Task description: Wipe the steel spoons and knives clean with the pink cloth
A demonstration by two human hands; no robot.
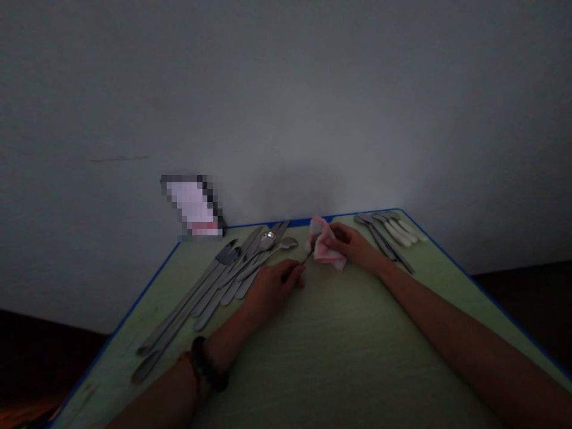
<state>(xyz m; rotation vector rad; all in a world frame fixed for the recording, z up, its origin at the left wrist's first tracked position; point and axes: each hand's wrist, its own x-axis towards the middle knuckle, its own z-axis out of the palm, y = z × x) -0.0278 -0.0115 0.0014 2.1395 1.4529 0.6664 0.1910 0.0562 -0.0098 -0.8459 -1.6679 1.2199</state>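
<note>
My left hand (279,283) is closed on the thin handle of a metal piece of cutlery (307,258), whose far end is hidden in a pink and white cloth (328,250). That cloth is crumpled in the closed fingers of my right hand (353,244), wrapped around the hidden end, so the exact kind of cutlery cannot be told. Just left of my left hand lies a spread of metal cutlery, among it a shiny spoon (267,240) and several long-handled pieces (187,307).
Beyond my right hand, dark-handled cutlery (379,232) and several white-handled pieces (399,231) lie on the green, blue-edged table (339,357). A blurred-out device (194,205) leans against the grey wall (286,107) at the back left corner.
</note>
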